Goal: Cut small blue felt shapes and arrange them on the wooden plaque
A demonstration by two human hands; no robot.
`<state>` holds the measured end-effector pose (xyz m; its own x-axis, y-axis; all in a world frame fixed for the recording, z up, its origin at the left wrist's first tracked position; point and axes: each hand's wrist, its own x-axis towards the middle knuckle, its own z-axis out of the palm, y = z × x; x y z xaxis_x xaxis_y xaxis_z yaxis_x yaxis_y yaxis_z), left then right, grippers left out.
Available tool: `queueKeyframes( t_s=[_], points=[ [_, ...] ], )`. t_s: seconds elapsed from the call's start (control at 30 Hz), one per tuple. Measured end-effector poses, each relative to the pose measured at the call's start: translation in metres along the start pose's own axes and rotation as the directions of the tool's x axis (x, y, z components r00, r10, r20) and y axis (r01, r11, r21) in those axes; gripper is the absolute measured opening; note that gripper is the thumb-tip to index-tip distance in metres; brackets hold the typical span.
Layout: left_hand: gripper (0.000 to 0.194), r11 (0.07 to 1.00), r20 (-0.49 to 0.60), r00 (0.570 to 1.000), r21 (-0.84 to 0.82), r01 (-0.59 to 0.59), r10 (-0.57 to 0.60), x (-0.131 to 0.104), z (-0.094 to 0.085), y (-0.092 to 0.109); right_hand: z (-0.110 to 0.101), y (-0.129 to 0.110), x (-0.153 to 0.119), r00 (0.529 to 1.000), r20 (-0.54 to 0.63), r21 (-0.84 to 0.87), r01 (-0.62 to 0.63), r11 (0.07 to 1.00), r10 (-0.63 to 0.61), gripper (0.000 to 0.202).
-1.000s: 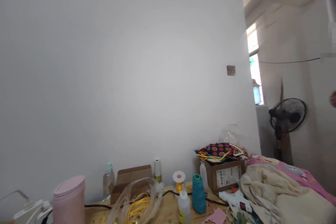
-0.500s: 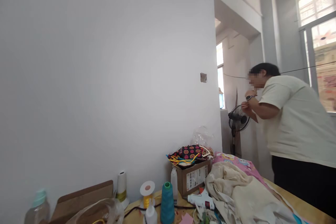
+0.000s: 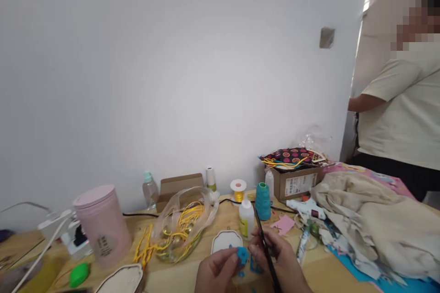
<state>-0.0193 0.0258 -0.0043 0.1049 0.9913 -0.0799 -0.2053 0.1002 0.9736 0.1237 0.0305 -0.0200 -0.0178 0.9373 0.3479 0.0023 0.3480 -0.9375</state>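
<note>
Low in the view, my left hand (image 3: 218,271) pinches a small bright-blue flower-shaped piece (image 3: 242,253) between thumb and fingertips. Close beside it, my right hand (image 3: 280,256) is closed around a long, slender black tool (image 3: 264,238); its exact kind is unclear. Another small blue piece (image 3: 255,265) shows by the right fingertips, though I cannot tell whether they touch it. Behind the hands lies a white scalloped plaque (image 3: 225,240), partly covered by my left hand. A glue bottle (image 3: 246,219) and a teal thread cone (image 3: 263,202) stand just beyond.
Yellow cords fill a clear plastic bag (image 3: 184,219). To its left stands a pink canister (image 3: 103,229). A glue gun (image 3: 305,208), paper scraps and beige cloth (image 3: 374,219) crowd the right, near a cardboard box (image 3: 297,183). A person (image 3: 405,100) stands at the far right.
The view has swung left and down, bringing both hands and more of the table into sight. The person at right has lowered an arm from the face and now appears farther right.
</note>
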Motion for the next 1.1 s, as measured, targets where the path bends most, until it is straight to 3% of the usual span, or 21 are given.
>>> queueKeyframes(
  t_s=[0.3, 0.43, 0.63, 0.77, 0.83, 0.93, 1.03, 1.1],
  points=[
    [0.025, 0.998, -0.018, 1.0, -0.061, 0.015, -0.016, -0.005, 0.006, -0.002, 0.003, -0.011, -0.008, 0.997, -0.021, 0.085, -0.078, 0.993, 0.08, 0.023],
    [0.029, 0.994, -0.026, 0.999, -0.1, 0.043, -0.046, -0.009, 0.01, -0.002, 0.004, -0.011, -0.01, 0.989, -0.059, 0.183, -0.124, 0.975, 0.137, 0.022],
    [0.028, 0.994, -0.04, 0.997, -0.088, 0.058, -0.061, -0.012, 0.014, -0.002, 0.001, -0.014, -0.007, 0.99, -0.042, 0.154, -0.128, 0.98, 0.136, 0.023],
    [0.023, 0.998, -0.034, 0.998, -0.038, 0.045, -0.047, -0.011, 0.012, -0.003, -0.004, -0.019, -0.007, 0.999, -0.013, 0.039, -0.032, 0.999, 0.032, 0.025],
    [0.019, 1.0, -0.025, 0.999, 0.002, 0.022, -0.022, -0.011, 0.012, -0.002, -0.007, -0.02, -0.007, 0.994, 0.012, -0.101, 0.112, 0.989, -0.112, 0.025],
    [0.013, 0.997, -0.02, 0.999, 0.067, -0.039, 0.041, -0.012, 0.011, 0.0, -0.012, -0.02, -0.009, 0.936, 0.036, -0.271, 0.347, 0.898, -0.35, 0.028],
    [0.009, 0.985, -0.023, 0.993, 0.132, -0.111, 0.115, -0.012, 0.008, 0.003, -0.017, -0.021, -0.009, 0.881, 0.1, -0.28, 0.47, 0.837, -0.462, 0.031],
    [0.007, 0.966, -0.012, 0.983, 0.189, -0.176, 0.181, -0.012, 0.006, 0.003, -0.018, -0.022, -0.009, 0.816, 0.18, -0.259, 0.577, 0.774, -0.549, 0.035]
  ],
)
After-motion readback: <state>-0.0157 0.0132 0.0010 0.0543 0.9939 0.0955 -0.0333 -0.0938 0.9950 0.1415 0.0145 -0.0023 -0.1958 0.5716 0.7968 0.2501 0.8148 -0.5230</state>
